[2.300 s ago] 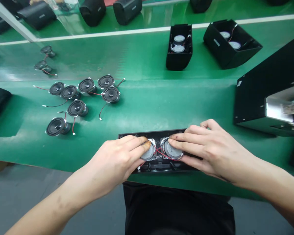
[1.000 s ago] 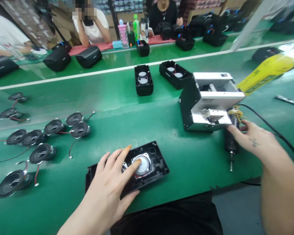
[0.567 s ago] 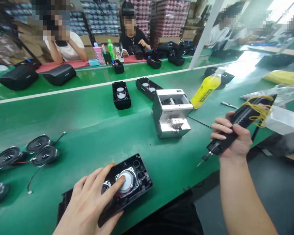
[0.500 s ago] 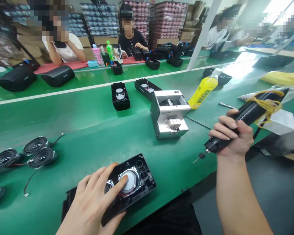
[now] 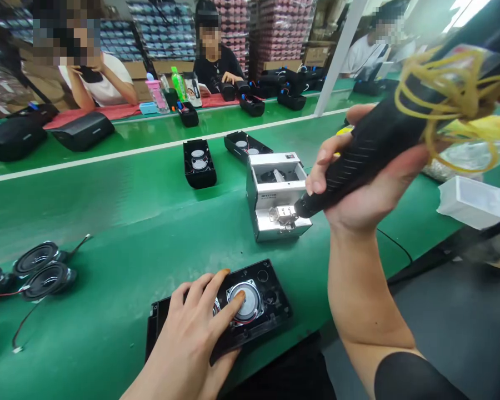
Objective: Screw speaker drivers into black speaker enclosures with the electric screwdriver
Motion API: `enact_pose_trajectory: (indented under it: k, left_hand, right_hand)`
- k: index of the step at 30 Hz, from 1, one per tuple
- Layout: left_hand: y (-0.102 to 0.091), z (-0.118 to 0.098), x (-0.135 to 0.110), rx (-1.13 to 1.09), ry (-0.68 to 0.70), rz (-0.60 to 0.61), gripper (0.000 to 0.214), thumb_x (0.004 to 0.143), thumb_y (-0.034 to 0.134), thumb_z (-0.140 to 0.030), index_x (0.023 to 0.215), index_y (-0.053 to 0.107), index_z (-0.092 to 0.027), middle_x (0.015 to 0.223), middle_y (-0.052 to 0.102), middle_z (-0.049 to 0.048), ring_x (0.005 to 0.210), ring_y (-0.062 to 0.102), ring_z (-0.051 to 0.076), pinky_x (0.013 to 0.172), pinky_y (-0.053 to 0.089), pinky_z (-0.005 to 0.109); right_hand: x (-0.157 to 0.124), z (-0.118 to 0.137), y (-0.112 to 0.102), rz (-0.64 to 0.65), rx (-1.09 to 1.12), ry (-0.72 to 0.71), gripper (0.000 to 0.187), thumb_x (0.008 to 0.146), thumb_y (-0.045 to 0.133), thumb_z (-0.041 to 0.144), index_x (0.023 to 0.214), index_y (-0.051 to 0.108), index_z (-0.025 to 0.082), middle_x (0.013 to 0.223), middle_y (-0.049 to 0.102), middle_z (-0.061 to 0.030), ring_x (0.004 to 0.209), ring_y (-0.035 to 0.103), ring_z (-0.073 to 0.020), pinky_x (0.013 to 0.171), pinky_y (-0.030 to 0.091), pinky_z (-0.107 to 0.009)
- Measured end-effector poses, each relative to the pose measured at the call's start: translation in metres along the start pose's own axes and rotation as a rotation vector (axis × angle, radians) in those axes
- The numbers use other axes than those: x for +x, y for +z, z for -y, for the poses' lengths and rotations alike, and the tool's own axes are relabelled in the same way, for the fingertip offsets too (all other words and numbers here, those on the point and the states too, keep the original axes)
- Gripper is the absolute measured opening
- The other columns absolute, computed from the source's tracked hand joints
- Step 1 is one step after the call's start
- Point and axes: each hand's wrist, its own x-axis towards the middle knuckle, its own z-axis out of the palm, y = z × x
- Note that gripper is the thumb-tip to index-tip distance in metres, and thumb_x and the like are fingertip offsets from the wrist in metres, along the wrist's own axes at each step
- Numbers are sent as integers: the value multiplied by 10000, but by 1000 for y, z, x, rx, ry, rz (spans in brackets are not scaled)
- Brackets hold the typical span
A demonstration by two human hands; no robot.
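My left hand [image 5: 194, 333] grips a black speaker housing [image 5: 275, 316] on the green bench, a finger lying on the round magnet of a speaker driver [image 5: 250, 308] fitted in it. A second driver is mostly hidden under the fingers. In my right hand [image 5: 358, 211] is a black electric screwdriver [image 5: 362, 155], with yellow rubber bands wound round its upper end. It slants down to the left, and its nose meets the outlet block of a silver screw feeder [image 5: 260, 205]. The bit itself cannot be seen there.
Loose speaker drivers [image 5: 45, 280] with wires lie at left. Two housings [image 5: 200, 166] with drivers sit behind the feeder. A white box [image 5: 473, 200] stands at right. Across the bench are people, black speaker shells [image 5: 83, 132] and a pole [image 5: 337, 61].
My right hand has raised and swung the screwdriver left, bringing its nose from open space to the feeder's outlet. My left hand still holds the housing; the view has shifted slightly.
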Motion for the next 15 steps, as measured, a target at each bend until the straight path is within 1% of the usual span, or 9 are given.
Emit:
enact_pose_trajectory:
  k: [1,3,6,7,9,10,13,15]
  left_hand:
    - [0,0,0,4,3,4,578,914,722,-347,1478,597,-349,1652,471,150,1414,514,417,1040,493,652]
    - [0,1,-1,10,12,15,600,914,723,-362,1498,584,-352,1670,448,147,1417,510,418,1049,488,655]
    - [0,3,-1,16,13,30,599,919,721,-372,1501,583,-355,1672,444,145,1410,519,420,1053,487,655]
    - [0,3,-1,21,11,33,591,923,717,-375,1499,586,-353,1667,448,148,1407,522,423,1051,489,656]
    - [0,3,-1,28,12,33,587,932,711,-384,1503,583,-349,1665,451,151,1401,529,426,1047,492,656]
    - [0,3,-1,29,13,33,586,933,710,-389,1504,582,-349,1666,452,150,1398,533,424,1045,494,656]
    - [1,2,-1,18,15,24,583,923,719,-392,1491,592,-356,1661,466,141,1383,549,418,1040,497,655]
    - [1,1,1,0,-3,14,577,906,729,-378,1469,611,-351,1650,483,143,1383,551,426,1041,494,664]
  right_hand:
    - [0,-3,-1,25,-27,31,465,907,719,697,1108,758,280,753,660,-6,460,478,-150,350,370,-287]
    - [0,-9,-4,82,-43,48,473,900,724,688,1164,753,297,705,626,5,451,460,-167,359,367,-312]
    - [1,-21,-4,133,-9,-24,543,945,611,750,1184,743,281,609,536,31,367,352,-152,302,256,-310]
    - [1,-24,-4,141,-12,-29,530,958,596,739,1173,740,276,606,527,34,362,342,-147,302,245,-303]
    - [0,-28,-2,160,-21,-14,461,976,610,682,1144,733,271,628,543,32,377,360,-139,323,265,-290]
    - [-1,-29,-2,170,-18,-11,458,980,610,683,1129,727,265,628,543,35,376,359,-135,329,266,-288]
    - [-2,-30,-5,189,-45,53,515,959,633,741,1129,696,260,634,524,46,387,382,-139,356,298,-298]
    - [-3,-30,-6,165,-87,85,542,922,649,781,1106,682,271,635,503,51,397,379,-145,373,303,-310]
